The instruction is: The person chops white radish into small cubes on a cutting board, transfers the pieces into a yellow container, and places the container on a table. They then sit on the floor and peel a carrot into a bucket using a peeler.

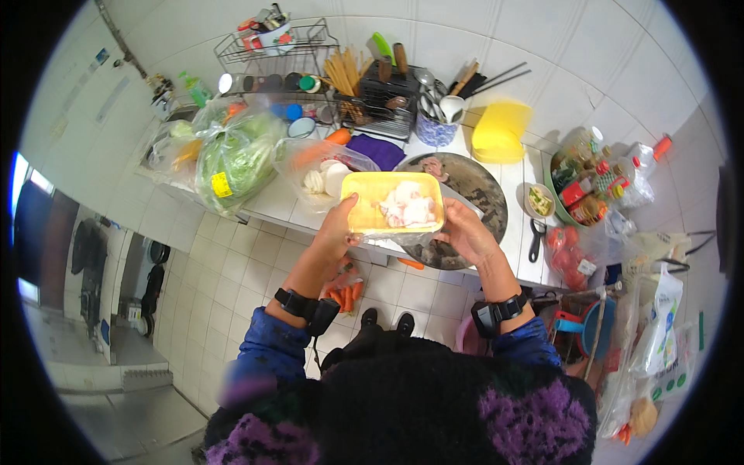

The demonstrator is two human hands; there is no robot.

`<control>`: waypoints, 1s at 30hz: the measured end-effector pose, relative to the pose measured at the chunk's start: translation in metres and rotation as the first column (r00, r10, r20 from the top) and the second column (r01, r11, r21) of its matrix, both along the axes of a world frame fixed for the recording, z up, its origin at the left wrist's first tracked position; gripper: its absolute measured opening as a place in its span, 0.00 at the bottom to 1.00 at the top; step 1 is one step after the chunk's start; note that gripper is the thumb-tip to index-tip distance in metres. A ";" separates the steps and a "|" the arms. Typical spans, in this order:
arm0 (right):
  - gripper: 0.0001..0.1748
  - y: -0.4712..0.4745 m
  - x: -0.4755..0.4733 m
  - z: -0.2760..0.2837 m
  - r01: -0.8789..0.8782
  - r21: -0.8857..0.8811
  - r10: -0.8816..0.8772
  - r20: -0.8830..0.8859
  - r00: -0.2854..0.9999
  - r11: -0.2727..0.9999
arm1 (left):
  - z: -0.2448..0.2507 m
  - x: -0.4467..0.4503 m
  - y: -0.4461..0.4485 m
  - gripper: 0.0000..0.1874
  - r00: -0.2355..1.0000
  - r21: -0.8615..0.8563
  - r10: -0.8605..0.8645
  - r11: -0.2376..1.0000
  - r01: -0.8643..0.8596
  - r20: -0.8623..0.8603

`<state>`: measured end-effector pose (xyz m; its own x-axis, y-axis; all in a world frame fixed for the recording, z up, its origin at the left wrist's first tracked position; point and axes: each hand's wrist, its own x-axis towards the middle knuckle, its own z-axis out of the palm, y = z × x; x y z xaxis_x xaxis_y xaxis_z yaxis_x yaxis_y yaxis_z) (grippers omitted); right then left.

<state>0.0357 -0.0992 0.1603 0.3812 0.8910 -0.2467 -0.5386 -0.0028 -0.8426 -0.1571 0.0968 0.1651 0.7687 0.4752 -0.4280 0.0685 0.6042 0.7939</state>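
Both of my hands hold a yellow plastic tray (363, 203) level above the counter's front edge. Pale pieces of raw meat or fat (410, 206) lie in its right half. My left hand (338, 224) grips the left end, thumb over the rim. At the right end is my right hand (468, 229), its fingers on the rim and underside. Clear plastic film (401, 236) hangs under the tray's near side. Behind and to the right lies a dark round chopping board (474, 180) with a slice of raw meat (434, 167) on it.
Left on the counter are bagged leafy greens (238, 157) and a bag with white pieces (325, 177). A knife block (386, 87) and utensil pot (436, 129) stand behind. Rightward are a small bowl (539, 200), black peeler (536, 241), bagged tomatoes (567, 256) and a bottle basin (552, 180). Carrots (347, 296) lie on the floor.
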 end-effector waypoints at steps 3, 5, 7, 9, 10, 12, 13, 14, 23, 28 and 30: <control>0.13 0.026 0.001 0.005 -0.084 -0.132 0.109 0.195 0.975 0.988 | 0.009 -0.014 0.008 0.26 0.994 0.045 -0.058 0.998 0.053 0.097; 0.12 0.040 0.008 0.012 -0.116 -0.120 0.130 0.109 0.986 0.986 | 0.014 -0.023 0.022 0.29 0.989 0.105 -0.033 0.994 0.018 0.142; 0.10 0.059 0.015 0.020 0.016 -0.083 -0.003 0.152 0.988 0.996 | 0.015 -0.025 0.043 0.31 0.987 0.199 0.070 0.975 -0.099 0.146; 0.10 0.076 0.023 0.030 0.107 -0.042 -0.096 0.200 0.975 0.993 | 0.016 -0.037 0.077 0.30 0.945 0.598 0.324 0.749 -0.286 0.045; 0.10 0.086 0.024 0.034 0.127 -0.061 -0.108 0.245 0.963 0.990 | 0.014 -0.037 0.093 0.29 0.867 0.868 0.498 0.426 -0.256 0.011; 0.11 0.108 0.018 0.036 0.121 -0.109 -0.079 0.328 0.941 0.987 | 0.007 -0.034 0.122 0.27 0.749 0.987 0.644 -0.140 -0.082 0.153; 0.12 0.119 0.014 0.035 0.103 -0.115 -0.057 0.348 0.936 0.988 | 0.002 -0.029 0.132 0.26 0.726 0.956 0.653 -0.292 -0.021 0.216; 0.12 0.133 0.006 0.031 0.080 -0.158 -0.016 0.369 0.929 0.984 | -0.002 -0.026 0.143 0.25 0.704 0.897 0.648 -0.441 0.033 0.292; 0.17 0.236 -0.058 -0.026 0.031 -0.401 0.011 0.103 0.995 0.916 | 0.012 -0.023 0.193 0.11 0.981 0.610 0.185 0.772 -0.179 0.053; 0.30 0.227 -0.051 -0.039 -0.184 -0.477 0.354 0.294 0.888 0.859 | 0.024 -0.031 0.196 0.14 0.980 0.409 0.123 0.895 -0.179 0.159; 0.34 0.213 -0.042 -0.042 -0.194 -0.609 0.556 0.487 0.674 0.769 | 0.025 -0.031 0.199 0.17 0.977 0.330 0.111 0.929 -0.168 0.185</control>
<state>-0.0061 0.1140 0.1180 0.2601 0.8190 -0.5114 0.2384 -0.5677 -0.7879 -0.1879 0.2956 0.1899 0.7288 0.6778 -0.0976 -0.1416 0.2886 0.9469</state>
